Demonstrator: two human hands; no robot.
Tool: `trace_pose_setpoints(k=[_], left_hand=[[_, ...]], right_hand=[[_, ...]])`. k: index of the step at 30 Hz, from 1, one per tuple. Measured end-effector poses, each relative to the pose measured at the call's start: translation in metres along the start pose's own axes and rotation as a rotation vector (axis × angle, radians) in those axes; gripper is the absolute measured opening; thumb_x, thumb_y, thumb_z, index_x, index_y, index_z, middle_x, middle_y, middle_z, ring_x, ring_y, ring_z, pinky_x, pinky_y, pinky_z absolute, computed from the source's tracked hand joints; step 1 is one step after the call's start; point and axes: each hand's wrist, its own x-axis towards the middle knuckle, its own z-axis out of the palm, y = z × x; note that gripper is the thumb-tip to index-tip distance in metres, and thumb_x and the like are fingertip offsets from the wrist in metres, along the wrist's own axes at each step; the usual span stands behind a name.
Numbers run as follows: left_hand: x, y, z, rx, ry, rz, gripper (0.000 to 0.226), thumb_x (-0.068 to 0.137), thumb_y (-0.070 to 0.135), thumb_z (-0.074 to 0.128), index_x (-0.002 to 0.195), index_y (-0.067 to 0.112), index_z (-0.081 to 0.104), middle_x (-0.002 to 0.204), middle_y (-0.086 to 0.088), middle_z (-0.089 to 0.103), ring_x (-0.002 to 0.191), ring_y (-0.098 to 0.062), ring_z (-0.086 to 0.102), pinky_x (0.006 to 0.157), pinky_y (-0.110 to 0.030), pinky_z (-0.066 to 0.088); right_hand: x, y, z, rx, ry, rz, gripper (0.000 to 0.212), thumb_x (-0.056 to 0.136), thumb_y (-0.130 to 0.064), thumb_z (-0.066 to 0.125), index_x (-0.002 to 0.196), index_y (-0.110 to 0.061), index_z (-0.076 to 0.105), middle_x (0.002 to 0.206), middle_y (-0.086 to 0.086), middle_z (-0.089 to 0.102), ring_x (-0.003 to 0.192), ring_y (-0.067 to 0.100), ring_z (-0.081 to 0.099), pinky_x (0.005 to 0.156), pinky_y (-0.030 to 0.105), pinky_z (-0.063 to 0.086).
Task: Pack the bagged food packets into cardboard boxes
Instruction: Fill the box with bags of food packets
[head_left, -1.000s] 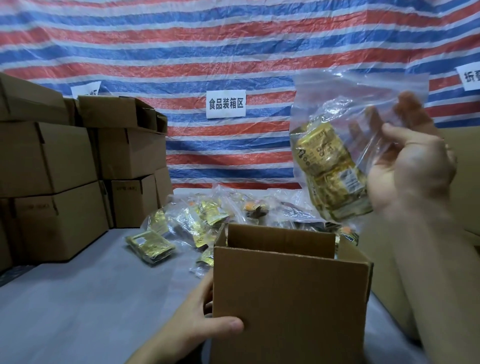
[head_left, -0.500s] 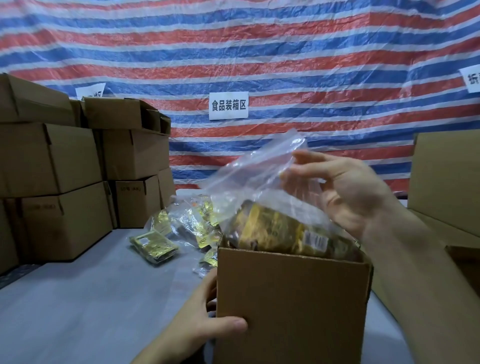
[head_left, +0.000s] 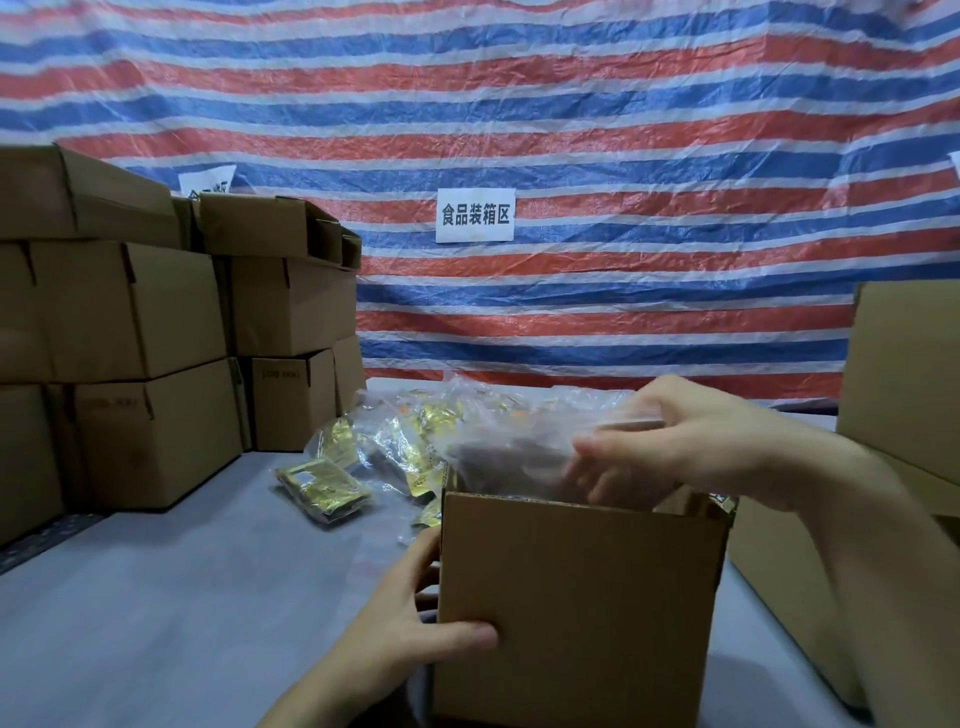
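An open brown cardboard box (head_left: 576, 613) stands on the grey table right in front of me. My left hand (head_left: 405, 634) grips its left front corner, thumb on the front face and fingers round the side. A clear bag of gold food packets (head_left: 509, 447) is sunk into the box's mouth, and only its crumpled plastic top shows above the rim. My right hand (head_left: 691, 447) is over the opening and holds that plastic top between thumb and fingers. The fingertips are blurred.
More clear bags of gold packets (head_left: 395, 441) are heaped behind the box, with one gold packet (head_left: 322, 486) lying apart on the table (head_left: 156, 597). Closed cartons (head_left: 130, 312) are stacked at the left. Another carton (head_left: 909, 374) rises at the right. A striped tarp hangs behind.
My right hand has brought the bag down from head height into the box and followed it to the rim. My left hand has stayed on the box corner.
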Motion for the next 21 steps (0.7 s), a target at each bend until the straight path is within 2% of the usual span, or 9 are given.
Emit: trace_pose_setpoints(k=[5, 8, 11, 14, 16, 18, 21], left_hand=[[0.001, 0.000, 0.000, -0.006, 0.010, -0.005, 0.097, 0.051, 0.040, 0.093, 0.138, 0.026, 0.051, 0.123, 0.001, 0.072, 0.112, -0.018, 0.070, 0.089, -0.026, 0.054], [0.001, 0.000, -0.001, -0.003, 0.007, 0.006, 0.095, 0.051, 0.037, 0.092, 0.136, 0.023, 0.053, 0.121, -0.003, 0.073, 0.109, -0.018, 0.071, 0.085, -0.023, 0.054], [0.001, 0.000, 0.000, 0.004, 0.012, 0.022, 0.096, 0.050, 0.034, 0.092, 0.137, 0.022, 0.052, 0.121, -0.004, 0.072, 0.109, -0.017, 0.071, 0.084, -0.022, 0.055], [0.001, 0.000, 0.001, 0.030, 0.027, 0.046, 0.096, 0.049, 0.035, 0.090, 0.136, 0.023, 0.052, 0.119, 0.002, 0.072, 0.109, -0.014, 0.070, 0.083, -0.019, 0.053], [0.001, 0.001, 0.001, 0.071, 0.037, 0.077, 0.096, 0.049, 0.036, 0.090, 0.137, 0.027, 0.051, 0.120, 0.006, 0.071, 0.112, -0.011, 0.067, 0.086, -0.019, 0.052], [0.001, 0.001, 0.001, 0.114, 0.061, 0.114, 0.098, 0.048, 0.039, 0.091, 0.137, 0.029, 0.050, 0.121, 0.008, 0.069, 0.116, -0.011, 0.064, 0.090, -0.019, 0.050], [0.001, 0.002, 0.001, 0.161, 0.086, 0.165, 0.104, 0.049, 0.040, 0.092, 0.142, 0.031, 0.047, 0.125, 0.009, 0.067, 0.121, -0.014, 0.061, 0.098, -0.027, 0.048]], right_hand=[[0.005, 0.006, 0.001, 0.280, 0.088, -0.147, 0.030, 0.094, -0.036, 0.057, 0.096, -0.014, 0.077, 0.098, 0.011, 0.076, 0.092, 0.031, 0.075, 0.079, 0.041, 0.063], [0.003, 0.011, -0.005, 0.419, -0.021, -0.076, 0.032, 0.101, -0.032, 0.056, 0.098, -0.008, 0.077, 0.105, 0.017, 0.075, 0.095, 0.035, 0.074, 0.074, 0.035, 0.062], [0.000, 0.017, -0.009, 0.257, -0.072, 0.025, 0.027, 0.102, -0.020, 0.055, 0.097, -0.009, 0.079, 0.104, 0.012, 0.076, 0.093, 0.028, 0.073, 0.068, 0.027, 0.058], [0.002, 0.018, -0.008, 0.238, -0.026, 0.080, 0.030, 0.103, -0.015, 0.050, 0.095, -0.002, 0.076, 0.099, 0.013, 0.077, 0.094, 0.033, 0.072, 0.068, 0.031, 0.058], [0.002, 0.013, -0.007, 0.278, -0.038, 0.110, 0.030, 0.105, -0.012, 0.047, 0.093, 0.000, 0.072, 0.094, 0.015, 0.077, 0.082, 0.032, 0.073, 0.062, 0.030, 0.058], [0.001, 0.008, -0.004, 0.273, -0.085, 0.167, 0.028, 0.105, -0.010, 0.046, 0.090, -0.003, 0.068, 0.088, 0.016, 0.076, 0.068, 0.023, 0.070, 0.055, 0.026, 0.054], [0.005, 0.009, 0.005, 0.051, -0.041, 0.285, 0.019, 0.102, -0.008, 0.052, 0.092, -0.008, 0.069, 0.091, 0.021, 0.073, 0.061, 0.014, 0.063, 0.051, 0.023, 0.051]])
